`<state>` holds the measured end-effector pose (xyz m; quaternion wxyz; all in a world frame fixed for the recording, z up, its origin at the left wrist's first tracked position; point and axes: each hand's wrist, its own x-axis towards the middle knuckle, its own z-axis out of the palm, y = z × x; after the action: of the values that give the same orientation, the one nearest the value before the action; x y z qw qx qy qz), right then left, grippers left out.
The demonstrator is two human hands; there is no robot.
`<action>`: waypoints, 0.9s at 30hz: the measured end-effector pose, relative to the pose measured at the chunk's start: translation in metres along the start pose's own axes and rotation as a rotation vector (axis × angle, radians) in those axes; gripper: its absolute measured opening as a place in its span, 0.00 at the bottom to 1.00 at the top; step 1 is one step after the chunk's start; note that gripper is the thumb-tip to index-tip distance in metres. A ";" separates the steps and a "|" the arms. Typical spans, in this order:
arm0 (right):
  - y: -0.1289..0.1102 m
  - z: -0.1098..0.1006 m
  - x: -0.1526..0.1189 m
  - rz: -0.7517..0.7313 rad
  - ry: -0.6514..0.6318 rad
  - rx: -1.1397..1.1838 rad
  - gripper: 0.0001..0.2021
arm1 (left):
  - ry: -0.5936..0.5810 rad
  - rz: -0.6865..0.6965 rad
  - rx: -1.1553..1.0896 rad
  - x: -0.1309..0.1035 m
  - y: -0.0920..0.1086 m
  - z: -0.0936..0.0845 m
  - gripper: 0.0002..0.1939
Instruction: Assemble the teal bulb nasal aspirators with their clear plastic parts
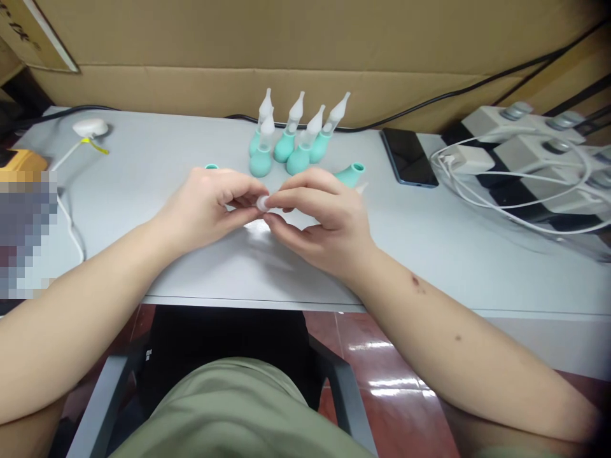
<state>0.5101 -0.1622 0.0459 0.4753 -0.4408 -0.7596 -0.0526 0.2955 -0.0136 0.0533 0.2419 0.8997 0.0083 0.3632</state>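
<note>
Left hand (222, 207) and right hand (324, 222), fingers pinched on small white piece (262, 203)

Bulbs (298, 159) blocking behind the hands (270, 213)

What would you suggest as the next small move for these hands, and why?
Perhaps align the small white piece where the left hand and right hand meet, before reaching for the open teal bulb: fingers of both hands meet at the piece, while the bulb's mouth shows no white tip, unlike the standing bulbs.
</note>
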 end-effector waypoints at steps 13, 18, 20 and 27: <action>-0.030 0.010 -0.008 0.251 -0.068 0.145 0.07 | -0.302 -0.027 0.212 0.001 0.025 -0.026 0.10; -0.028 0.009 -0.003 0.364 -0.133 0.309 0.05 | -0.336 -0.033 0.175 0.001 0.026 -0.026 0.11; -0.028 0.001 0.003 0.432 -0.151 0.411 0.05 | -0.325 -0.074 0.164 0.001 0.025 -0.027 0.10; -0.024 -0.079 0.022 0.546 0.313 0.324 0.09 | -0.089 -0.407 0.089 0.001 0.022 -0.041 0.08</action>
<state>0.5426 -0.2019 0.1136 0.6464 -0.5331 -0.5300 0.1308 0.2660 -0.0154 0.0893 0.2704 0.9045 0.1950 0.2660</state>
